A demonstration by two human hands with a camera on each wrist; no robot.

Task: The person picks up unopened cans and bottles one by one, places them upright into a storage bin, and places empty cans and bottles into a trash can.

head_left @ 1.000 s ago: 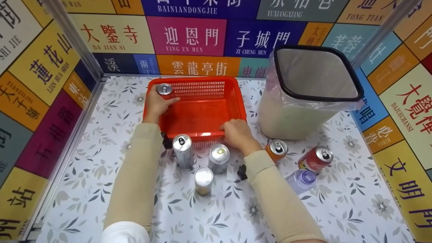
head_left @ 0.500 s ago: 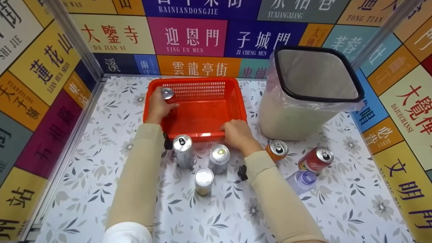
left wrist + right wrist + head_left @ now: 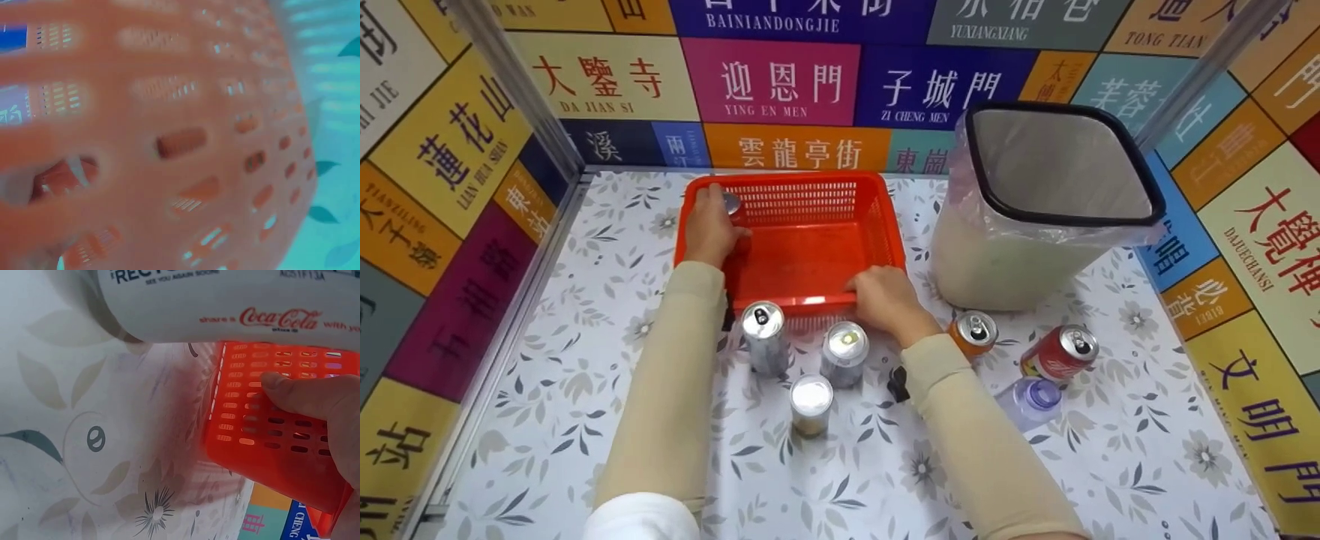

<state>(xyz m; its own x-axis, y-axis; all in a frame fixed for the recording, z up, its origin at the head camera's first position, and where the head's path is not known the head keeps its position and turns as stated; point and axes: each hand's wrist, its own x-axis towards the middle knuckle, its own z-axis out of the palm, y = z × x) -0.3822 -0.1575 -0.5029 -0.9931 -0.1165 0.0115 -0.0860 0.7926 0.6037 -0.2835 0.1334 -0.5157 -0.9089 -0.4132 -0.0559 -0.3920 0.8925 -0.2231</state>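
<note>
In the head view, my left hand [image 3: 709,229] reaches into the back left corner of a red plastic basket [image 3: 802,262]. It holds a soda can [image 3: 732,202], mostly covered by the fingers; only part of its silver top shows. My right hand [image 3: 889,300] grips the basket's front rim near the right corner, with the thumb [image 3: 281,387] against the perforated outer wall in the right wrist view. Basket mesh [image 3: 129,185] fills the left wrist view. In front of the basket stand a tall silver can [image 3: 765,341], another silver can [image 3: 845,356] and a pale can [image 3: 811,409].
A lined bin [image 3: 1012,262] with a black rim stands right of the basket. Near it are an orange can [image 3: 975,335], a red can [image 3: 1057,356] and a clear bottle with a purple cap [image 3: 1030,403]. A white Coca-Cola can [image 3: 236,315] is close to the right wrist camera.
My left hand has lowered the can deeper into the basket's corner, and the fingers now cover more of it. The right hand stays on the rim.
</note>
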